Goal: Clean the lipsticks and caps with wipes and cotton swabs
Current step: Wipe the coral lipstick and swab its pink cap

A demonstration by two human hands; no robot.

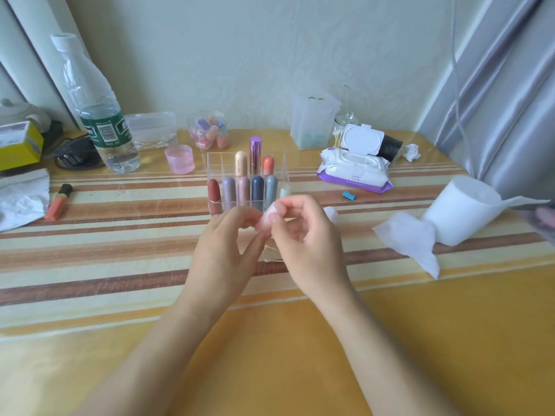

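Note:
Both hands meet in front of a clear organizer that holds several lipsticks. My left hand and my right hand both pinch a small pale pink lipstick between their fingertips. Whether it is a cap or a whole lipstick I cannot tell. An open pack of wet wipes lies to the right of the organizer. A glass jar of cotton swabs stands behind the pack. A white wipe lies on the table to the right of my hands.
A water bottle, a pink cup and a jar of small coloured items stand at the back left. An orange lip gloss lies at the left. A roll of white tissue is at the right.

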